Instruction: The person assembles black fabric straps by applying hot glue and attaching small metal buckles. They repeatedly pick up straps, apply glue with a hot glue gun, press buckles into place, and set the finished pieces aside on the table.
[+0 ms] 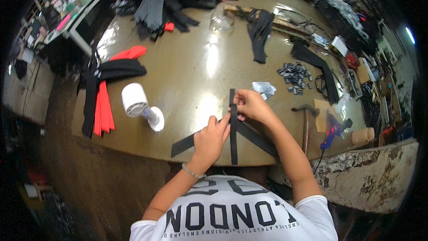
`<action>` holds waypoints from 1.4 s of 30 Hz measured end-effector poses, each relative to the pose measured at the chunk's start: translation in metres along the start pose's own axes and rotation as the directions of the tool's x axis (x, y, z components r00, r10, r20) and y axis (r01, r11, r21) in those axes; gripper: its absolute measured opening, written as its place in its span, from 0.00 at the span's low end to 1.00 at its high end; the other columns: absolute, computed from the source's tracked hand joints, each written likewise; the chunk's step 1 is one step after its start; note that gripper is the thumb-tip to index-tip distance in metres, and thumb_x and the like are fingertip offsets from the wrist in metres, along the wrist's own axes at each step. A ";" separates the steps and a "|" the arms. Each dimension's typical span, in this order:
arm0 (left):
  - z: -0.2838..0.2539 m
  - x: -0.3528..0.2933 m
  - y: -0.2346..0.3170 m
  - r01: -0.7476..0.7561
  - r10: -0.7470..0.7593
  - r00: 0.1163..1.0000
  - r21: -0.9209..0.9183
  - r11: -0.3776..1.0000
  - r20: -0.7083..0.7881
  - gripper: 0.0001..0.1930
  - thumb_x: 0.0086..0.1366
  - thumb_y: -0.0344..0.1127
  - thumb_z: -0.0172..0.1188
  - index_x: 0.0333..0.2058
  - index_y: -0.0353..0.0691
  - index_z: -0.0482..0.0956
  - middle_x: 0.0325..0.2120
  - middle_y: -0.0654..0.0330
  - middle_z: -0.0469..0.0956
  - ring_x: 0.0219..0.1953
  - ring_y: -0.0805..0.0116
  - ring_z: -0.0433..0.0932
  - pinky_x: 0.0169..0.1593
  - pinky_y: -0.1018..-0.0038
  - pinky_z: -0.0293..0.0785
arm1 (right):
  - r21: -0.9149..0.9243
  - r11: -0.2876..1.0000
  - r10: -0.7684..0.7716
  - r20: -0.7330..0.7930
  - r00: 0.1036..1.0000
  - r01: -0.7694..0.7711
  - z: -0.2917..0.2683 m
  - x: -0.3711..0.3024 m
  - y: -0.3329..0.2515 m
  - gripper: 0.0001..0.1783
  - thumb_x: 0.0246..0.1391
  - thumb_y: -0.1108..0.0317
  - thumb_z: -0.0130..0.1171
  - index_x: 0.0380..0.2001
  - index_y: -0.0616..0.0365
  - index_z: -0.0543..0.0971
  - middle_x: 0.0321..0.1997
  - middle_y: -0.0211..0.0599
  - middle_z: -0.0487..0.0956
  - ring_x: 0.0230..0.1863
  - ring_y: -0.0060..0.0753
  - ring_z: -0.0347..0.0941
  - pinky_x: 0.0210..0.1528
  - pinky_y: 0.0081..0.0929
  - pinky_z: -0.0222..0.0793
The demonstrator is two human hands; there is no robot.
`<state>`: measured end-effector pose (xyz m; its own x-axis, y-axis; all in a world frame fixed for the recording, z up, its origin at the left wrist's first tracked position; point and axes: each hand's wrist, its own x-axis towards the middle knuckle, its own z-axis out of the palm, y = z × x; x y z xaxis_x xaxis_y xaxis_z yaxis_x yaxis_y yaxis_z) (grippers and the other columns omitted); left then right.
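Close to the near edge of the table, my right hand (pixel 250 105) pinches the upper part of an upright black strip (pixel 234 145) between thumb and fingers. From the other side, my left hand (pixel 210 140) presses its fingers and thumb against the same strip, just below the right fingertips. Flat black material slants out to both sides under my hands, with a left end (pixel 183 145) and a right end (pixel 257 139). My fingers cover the place where the pieces meet, so I cannot tell whether they are joined. A crumpled white paper (pixel 264 89) lies beyond my right hand.
Left of my hands stands a small white fan (pixel 133 100); red strips (pixel 103 111) hang over the table's left edge. Small dark pieces (pixel 294 78) are heaped at right, near a blue glue gun (pixel 330 134) and a tape roll (pixel 363 136). Dark strips (pixel 151 11) pile up far left.
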<state>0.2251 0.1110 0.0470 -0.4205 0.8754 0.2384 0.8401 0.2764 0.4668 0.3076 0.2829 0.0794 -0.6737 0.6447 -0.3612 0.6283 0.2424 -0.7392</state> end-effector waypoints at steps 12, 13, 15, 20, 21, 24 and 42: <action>-0.021 0.012 0.003 -0.112 0.108 0.983 0.016 0.994 0.150 0.17 0.68 0.44 0.57 0.54 0.51 0.77 0.30 0.53 0.73 0.24 0.52 0.78 0.29 0.58 0.75 | -0.191 0.734 0.214 -0.846 0.489 -0.651 -0.036 -0.145 0.132 0.25 0.57 0.56 0.61 0.51 0.65 0.74 0.58 0.55 0.71 0.55 0.56 0.70 0.54 0.52 0.66; -0.023 0.008 -0.001 -0.124 0.128 0.989 -0.054 0.991 0.076 0.17 0.67 0.43 0.58 0.53 0.50 0.77 0.30 0.54 0.73 0.24 0.54 0.78 0.29 0.60 0.75 | -0.177 0.779 0.195 -0.843 0.502 -0.601 -0.041 -0.151 0.133 0.24 0.59 0.56 0.59 0.50 0.65 0.74 0.54 0.57 0.73 0.51 0.58 0.72 0.51 0.53 0.67; -0.027 -0.002 -0.008 -0.052 0.055 0.998 -0.181 0.982 0.013 0.16 0.66 0.39 0.59 0.51 0.44 0.79 0.31 0.52 0.74 0.32 0.53 0.78 0.35 0.61 0.75 | -0.097 0.831 0.238 -0.829 0.507 -0.548 -0.041 -0.156 0.112 0.23 0.62 0.55 0.55 0.47 0.66 0.74 0.47 0.61 0.76 0.42 0.61 0.75 0.44 0.54 0.70; -0.022 -0.014 -0.019 -0.018 0.002 0.999 -0.294 0.956 -0.054 0.15 0.66 0.31 0.57 0.51 0.39 0.76 0.33 0.51 0.73 0.32 0.52 0.77 0.36 0.60 0.73 | 0.076 0.997 0.064 -0.749 0.659 -0.011 0.020 -0.156 0.019 0.20 0.66 0.57 0.49 0.39 0.68 0.71 0.27 0.63 0.77 0.32 0.70 0.75 0.34 0.55 0.72; -0.019 -0.013 -0.020 -0.020 -0.002 0.997 -0.306 0.952 -0.073 0.15 0.66 0.31 0.56 0.51 0.39 0.75 0.33 0.50 0.73 0.33 0.52 0.77 0.36 0.60 0.73 | -0.006 0.995 -0.071 -0.711 0.700 0.095 0.034 -0.148 0.008 0.20 0.66 0.56 0.49 0.39 0.67 0.71 0.27 0.64 0.77 0.33 0.71 0.75 0.34 0.56 0.71; -0.016 -0.012 -0.023 -0.030 0.004 0.996 -0.284 0.958 -0.090 0.14 0.68 0.30 0.51 0.51 0.38 0.73 0.36 0.49 0.74 0.36 0.48 0.77 0.38 0.58 0.73 | -0.028 0.999 -0.043 -0.517 0.855 0.033 0.051 -0.139 0.005 0.20 0.65 0.56 0.51 0.40 0.67 0.70 0.28 0.66 0.77 0.33 0.73 0.75 0.33 0.59 0.71; -0.025 -0.006 -0.009 -0.023 0.043 0.997 -0.274 0.961 0.066 0.13 0.62 0.39 0.64 0.41 0.39 0.79 0.42 0.49 0.77 0.41 0.47 0.79 0.41 0.58 0.75 | -0.103 0.970 0.020 -0.868 0.496 -0.219 -0.002 -0.158 0.086 0.23 0.64 0.50 0.53 0.43 0.62 0.77 0.39 0.59 0.80 0.40 0.64 0.78 0.41 0.52 0.73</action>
<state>0.2115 0.0931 0.0626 -0.3600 0.9110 0.2012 0.7234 0.1364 0.6768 0.4690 0.2034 0.0746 0.0162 0.9537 0.3002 0.7970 0.1689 -0.5798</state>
